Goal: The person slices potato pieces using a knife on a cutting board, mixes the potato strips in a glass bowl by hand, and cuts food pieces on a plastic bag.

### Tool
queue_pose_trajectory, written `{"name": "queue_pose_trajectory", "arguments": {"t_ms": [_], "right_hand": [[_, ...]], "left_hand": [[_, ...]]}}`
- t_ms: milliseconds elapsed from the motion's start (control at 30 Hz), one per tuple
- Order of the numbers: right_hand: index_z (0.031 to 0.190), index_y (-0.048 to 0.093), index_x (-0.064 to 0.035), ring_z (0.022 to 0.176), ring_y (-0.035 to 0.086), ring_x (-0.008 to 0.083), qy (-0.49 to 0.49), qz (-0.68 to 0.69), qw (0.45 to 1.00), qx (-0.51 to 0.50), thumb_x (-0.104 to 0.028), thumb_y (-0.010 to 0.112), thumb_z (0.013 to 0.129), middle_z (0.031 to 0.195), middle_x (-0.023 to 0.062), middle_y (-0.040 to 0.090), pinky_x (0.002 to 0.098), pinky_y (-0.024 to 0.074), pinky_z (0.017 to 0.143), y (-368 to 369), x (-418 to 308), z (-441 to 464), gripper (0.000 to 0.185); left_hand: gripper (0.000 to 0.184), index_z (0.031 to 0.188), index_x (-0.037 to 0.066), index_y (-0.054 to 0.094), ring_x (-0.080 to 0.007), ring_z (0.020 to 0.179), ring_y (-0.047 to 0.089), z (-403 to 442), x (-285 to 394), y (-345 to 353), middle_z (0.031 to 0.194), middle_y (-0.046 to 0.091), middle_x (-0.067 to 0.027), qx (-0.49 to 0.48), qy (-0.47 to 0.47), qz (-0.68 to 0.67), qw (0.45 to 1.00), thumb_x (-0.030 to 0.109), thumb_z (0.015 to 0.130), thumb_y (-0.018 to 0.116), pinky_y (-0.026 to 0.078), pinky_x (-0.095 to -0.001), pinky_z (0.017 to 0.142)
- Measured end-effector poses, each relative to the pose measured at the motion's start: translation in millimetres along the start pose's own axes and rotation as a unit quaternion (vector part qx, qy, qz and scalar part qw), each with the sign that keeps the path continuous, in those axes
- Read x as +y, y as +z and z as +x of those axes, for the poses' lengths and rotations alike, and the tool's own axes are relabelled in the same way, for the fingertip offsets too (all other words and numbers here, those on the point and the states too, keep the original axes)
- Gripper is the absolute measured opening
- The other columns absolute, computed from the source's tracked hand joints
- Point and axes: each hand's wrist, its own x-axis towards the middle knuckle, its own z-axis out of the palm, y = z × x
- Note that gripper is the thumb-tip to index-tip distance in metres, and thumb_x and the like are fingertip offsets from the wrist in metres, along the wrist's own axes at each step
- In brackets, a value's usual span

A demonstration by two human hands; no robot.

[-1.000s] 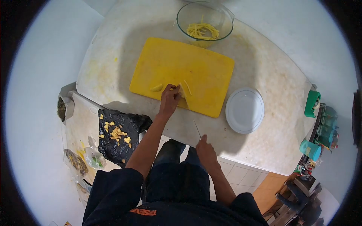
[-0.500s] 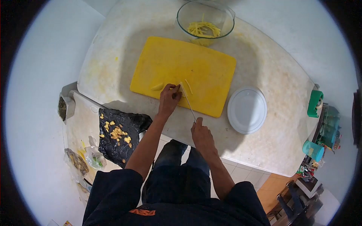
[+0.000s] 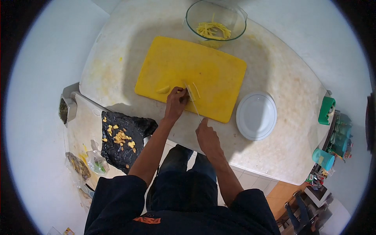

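Observation:
My right hand [image 3: 207, 137] is closed round the handle of a kitchen knife [image 3: 193, 101], whose thin blade points up and left across the yellow cutting board [image 3: 207, 62]. My left hand [image 3: 176, 103] has its fingers bent and pressed together beside the blade, on a potato piece that they mostly hide. To the right of the blade lies a pale potato strip [image 3: 196, 90]. Left of my left hand, a potato wedge [image 3: 163, 89] rests on the board. Further back, a clear glass bowl [image 3: 189, 26] contains several cut potato strips [image 3: 213, 30].
A white plate [image 3: 256, 116] sits right of the board. Peelings [image 3: 122, 137] are spread on a black plastic bag [image 3: 113, 152] at the left. Plastic bags [image 3: 98, 162] and a container of dark contents [image 3: 67, 111] lie further left. A turquoise cup [image 3: 323, 158] is at the far right.
My right hand and the knife have shifted slightly up and left, the blade now tipping further past my left fingertips. My left hand stays in nearly the same place.

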Motion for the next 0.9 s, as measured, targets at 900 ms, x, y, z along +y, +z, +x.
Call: {"name": "queue_pose_trajectory", "arguments": {"t_ms": [900], "right_hand": [[0.108, 0.038, -0.0002, 0.068, 0.062, 0.0516, -0.022, 0.072, 0.996, 0.056, -0.021, 0.047, 0.101, 0.071, 0.0316, 0.062, 0.0599, 0.0499, 0.061, 20.8, 27.4, -31.0, 0.023]], "left_hand": [[0.023, 0.105, -0.003, 0.072, -0.0234, 0.087, 0.069, -1.1, 17.3, -7.3, 0.101, 0.068, -0.0145, 0.009, -0.075, -0.037, 0.996, 0.008, 0.084, 0.073, 0.057, -0.0327, 0.074]]}}
